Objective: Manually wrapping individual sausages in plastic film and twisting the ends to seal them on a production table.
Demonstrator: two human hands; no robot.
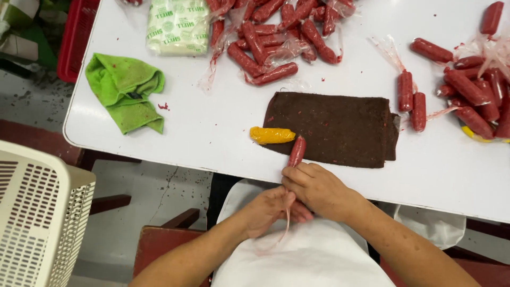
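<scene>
My right hand [317,189] grips the near end of a red sausage-shaped tube in clear plastic [297,151], whose far end rests on a dark brown cloth [334,129]. My left hand [268,209] sits just below it, pinching the loose plastic tail that hangs from the tube over my white apron [297,255]. A yellow filled tube [272,135] lies at the left edge of the brown cloth.
Piles of red filled tubes lie at the table's far middle [276,32] and right side [467,90]. A green rag [126,91] and a packet of bags [178,26] sit at the left. A cream plastic basket [37,212] stands on the floor left.
</scene>
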